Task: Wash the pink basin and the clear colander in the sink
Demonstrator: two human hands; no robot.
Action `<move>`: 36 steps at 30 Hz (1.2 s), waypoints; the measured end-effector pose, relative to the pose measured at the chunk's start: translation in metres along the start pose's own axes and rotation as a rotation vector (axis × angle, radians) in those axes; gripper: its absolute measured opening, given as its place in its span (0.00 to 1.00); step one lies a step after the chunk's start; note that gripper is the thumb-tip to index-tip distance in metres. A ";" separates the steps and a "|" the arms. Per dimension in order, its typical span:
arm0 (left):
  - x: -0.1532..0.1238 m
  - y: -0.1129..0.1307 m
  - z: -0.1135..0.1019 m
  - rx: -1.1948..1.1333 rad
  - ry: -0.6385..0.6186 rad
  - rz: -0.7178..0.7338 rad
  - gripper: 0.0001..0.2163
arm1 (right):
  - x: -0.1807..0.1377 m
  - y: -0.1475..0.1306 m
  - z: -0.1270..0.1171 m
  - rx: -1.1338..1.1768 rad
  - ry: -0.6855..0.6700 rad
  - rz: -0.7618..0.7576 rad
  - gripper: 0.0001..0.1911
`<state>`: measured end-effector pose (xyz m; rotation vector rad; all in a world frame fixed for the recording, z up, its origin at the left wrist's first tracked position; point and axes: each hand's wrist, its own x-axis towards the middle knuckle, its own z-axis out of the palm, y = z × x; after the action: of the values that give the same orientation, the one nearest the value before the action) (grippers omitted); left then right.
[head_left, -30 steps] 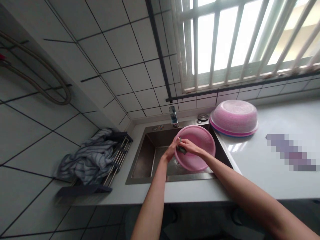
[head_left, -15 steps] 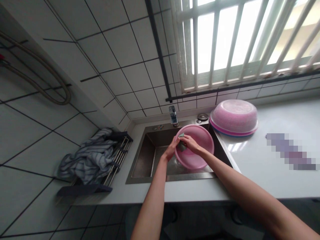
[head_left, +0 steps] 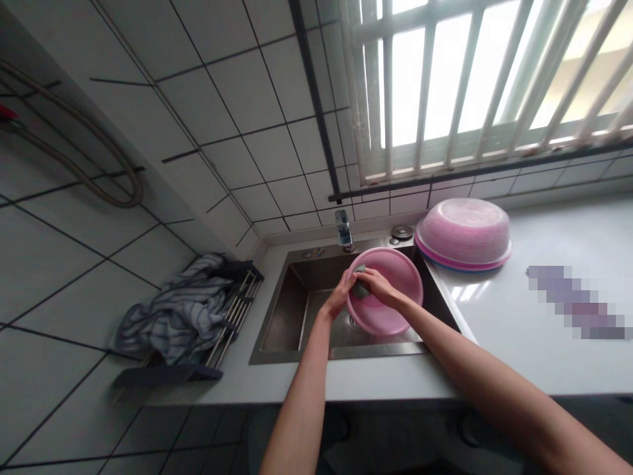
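A pink colander (head_left: 408, 280) with a perforated wall is tilted inside the steel sink (head_left: 281, 320). My left hand (head_left: 339, 297) grips its left rim, the thumb near the inner side. Inside the colander, my right hand (head_left: 380, 285) is closed on a grey-green cloth (head_left: 361, 289), pressing it near the same rim. Both hands almost meet there, and the fingers partly cover the cloth. Behind the colander stands the chrome faucet (head_left: 342, 227); no water is seen running from it.
Upturned pink basins (head_left: 467, 227) are stacked right of the sink. A drain strainer (head_left: 401, 232) sits at the sink's back edge. To the left, a striped cloth (head_left: 180, 310) lies over a metal rack (head_left: 232, 323). A blurred item (head_left: 576, 302) lies on the right counter.
Hardly anything differs. My right hand and the cloth have shifted very slightly at the colander's rim, while my left hand keeps its grip.
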<state>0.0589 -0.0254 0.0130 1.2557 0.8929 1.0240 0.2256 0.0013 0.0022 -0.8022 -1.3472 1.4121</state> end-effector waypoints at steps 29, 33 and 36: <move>0.001 -0.001 0.000 0.085 -0.118 0.017 0.31 | 0.009 0.026 -0.029 -0.458 0.162 0.050 0.12; 0.001 -0.001 0.000 0.112 -0.118 0.021 0.31 | 0.005 0.040 -0.014 -0.450 -0.113 0.076 0.08; 0.001 -0.001 0.000 0.114 -0.113 0.035 0.30 | 0.005 0.043 -0.013 -0.450 -0.102 0.068 0.07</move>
<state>0.0599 -0.0242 0.0121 1.4153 0.8544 0.9301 0.2277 0.0146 -0.0413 -1.0861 -1.7640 1.2274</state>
